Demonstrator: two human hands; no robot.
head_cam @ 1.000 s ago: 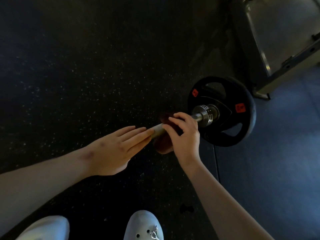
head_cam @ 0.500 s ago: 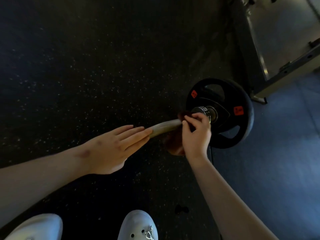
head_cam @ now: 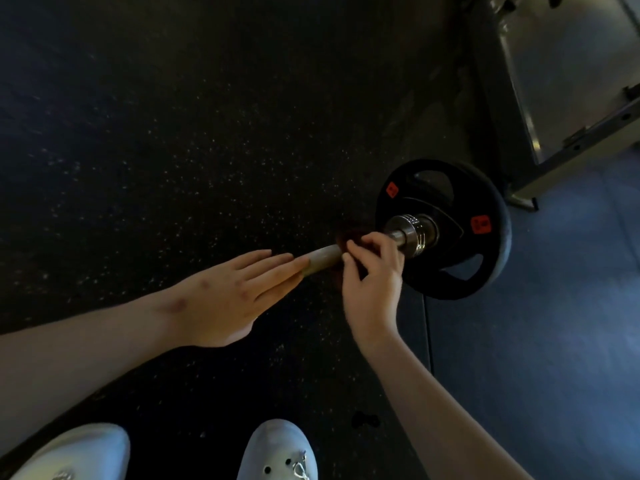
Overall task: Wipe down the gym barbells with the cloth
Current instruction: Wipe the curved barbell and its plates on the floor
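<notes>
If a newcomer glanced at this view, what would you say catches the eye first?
The black weight plate with red labels, right of centre on the dark floor, stands out first. Just beside it, the right hand grips a reddish cloth around the bar, while the left hand rests flat on the bar, fingers straight.

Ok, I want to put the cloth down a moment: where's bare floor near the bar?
Bare: speckled floor beyond the bar, left of the weight plate; grey floor right of the plate. Crowded: where the right hand holds the cloth by the plate.
</notes>
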